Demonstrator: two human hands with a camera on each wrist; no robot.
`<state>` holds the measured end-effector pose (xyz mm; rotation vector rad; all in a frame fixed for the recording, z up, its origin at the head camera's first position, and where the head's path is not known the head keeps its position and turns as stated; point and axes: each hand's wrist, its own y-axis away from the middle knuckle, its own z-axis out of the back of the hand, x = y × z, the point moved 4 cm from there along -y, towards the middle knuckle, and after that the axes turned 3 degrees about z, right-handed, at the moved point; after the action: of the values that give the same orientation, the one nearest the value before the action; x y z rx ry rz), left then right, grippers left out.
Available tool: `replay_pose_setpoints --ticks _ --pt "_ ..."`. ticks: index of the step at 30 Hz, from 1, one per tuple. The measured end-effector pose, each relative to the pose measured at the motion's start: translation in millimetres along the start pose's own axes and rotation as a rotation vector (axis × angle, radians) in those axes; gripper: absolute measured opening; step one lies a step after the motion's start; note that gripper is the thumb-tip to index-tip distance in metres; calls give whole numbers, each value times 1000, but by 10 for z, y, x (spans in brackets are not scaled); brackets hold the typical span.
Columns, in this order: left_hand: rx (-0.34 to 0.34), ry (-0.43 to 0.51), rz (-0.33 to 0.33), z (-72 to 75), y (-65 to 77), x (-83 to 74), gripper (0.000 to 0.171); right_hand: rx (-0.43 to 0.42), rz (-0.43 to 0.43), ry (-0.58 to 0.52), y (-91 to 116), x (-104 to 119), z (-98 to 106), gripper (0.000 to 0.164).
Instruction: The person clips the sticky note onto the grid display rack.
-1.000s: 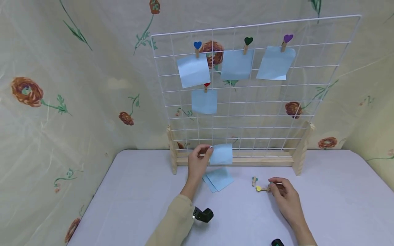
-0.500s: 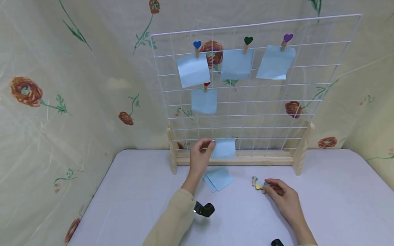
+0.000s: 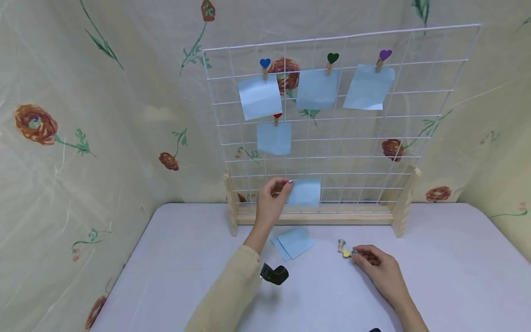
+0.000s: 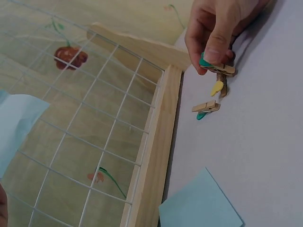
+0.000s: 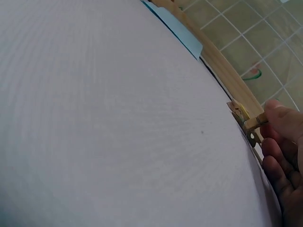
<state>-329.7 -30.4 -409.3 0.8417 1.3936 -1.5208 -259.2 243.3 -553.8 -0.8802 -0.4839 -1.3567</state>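
My left hand (image 3: 271, 203) pinches a blue paper note (image 3: 304, 192) by its upper left corner. The note overlaps the lower rows of a white wire grid (image 3: 342, 37). Over the table at the right, my right hand (image 3: 381, 274) holds a small wooden clothespin (image 4: 226, 69) with a green decoration between thumb and fingers. Right below it in the left wrist view lies a clothespin with a yellow heart (image 4: 217, 88). Another clothespin with green on it (image 4: 206, 107) rests beside that one. Two overlapping blue notes (image 3: 296, 243) lie on the table near my left forearm.
The grid stands in a wooden base (image 3: 340, 219) at the table's back edge. Several blue notes hang on it from heart clothespins, one of them purple (image 3: 385, 55). A black device (image 3: 275, 275) sits at my left wrist. Flowered cloth (image 3: 103, 175) surrounds the white table (image 3: 186, 258).
My left hand has raised the blue note from near the base bar up against the grid's lower rows. My right hand has shifted slightly left and lower, with the clothespin in its fingers.
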Motion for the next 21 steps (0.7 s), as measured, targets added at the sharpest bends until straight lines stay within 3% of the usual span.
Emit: replay_pose_setpoints --ticks 4,11,17,21 --pt "-7 -10 -27 -5 -35 -40 19 10 22 -36 -8 15 20 30" --pt "-32 -6 9 -98 -200 225 23 39 41 -93 -57 37 86 29" --pt "-74 -45 -1 -133 -230 195 24 18 129 -122 -140 87 119 22" --pt "-82 -68 3 -159 -241 139 24 -15 181 -84 -215 164 193 19"
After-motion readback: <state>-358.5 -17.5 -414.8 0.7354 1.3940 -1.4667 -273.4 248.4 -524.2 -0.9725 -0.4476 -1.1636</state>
